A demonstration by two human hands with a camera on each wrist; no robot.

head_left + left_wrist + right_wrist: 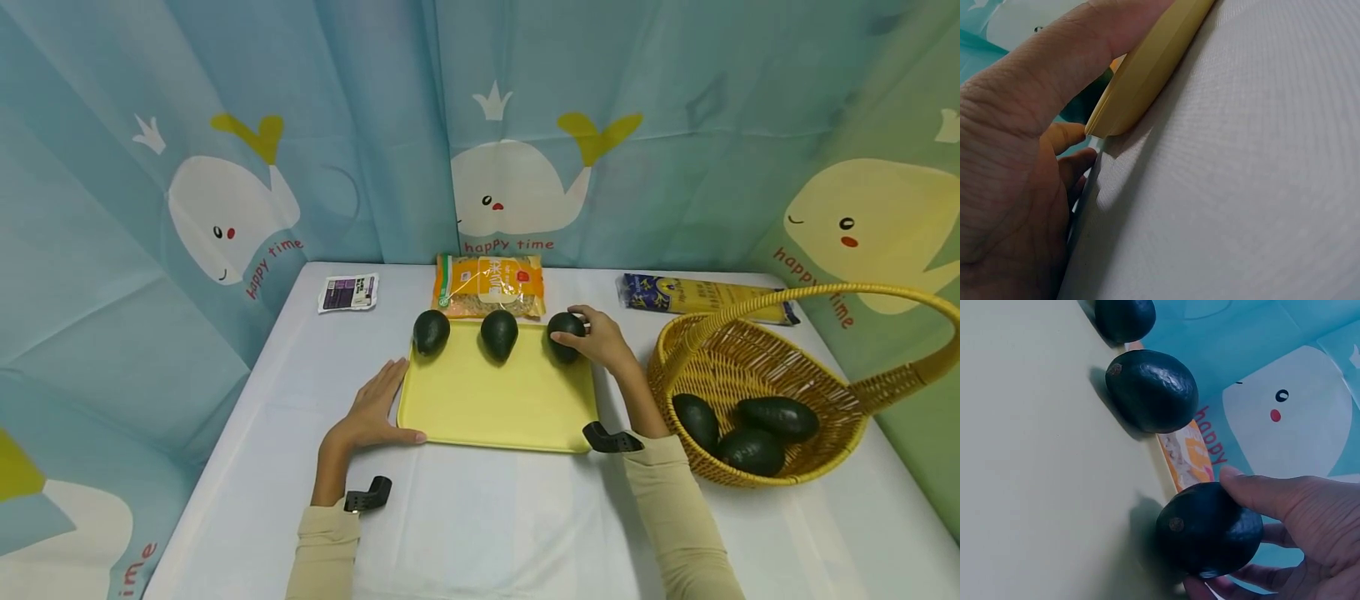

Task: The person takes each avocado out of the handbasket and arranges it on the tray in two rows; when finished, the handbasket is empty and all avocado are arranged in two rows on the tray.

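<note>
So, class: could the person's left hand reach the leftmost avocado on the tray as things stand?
Probably yes: the left hand rests at the yellow tray's left edge, and the leftmost avocado lies just beyond with nothing between.

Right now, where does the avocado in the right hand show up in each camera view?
Head: avocado, tray's far right corner, gripped by right hand.
Left wrist: not in it.
Right wrist: avocado, bottom centre, fingers round it.
Shared landmark: yellow tray.
</note>
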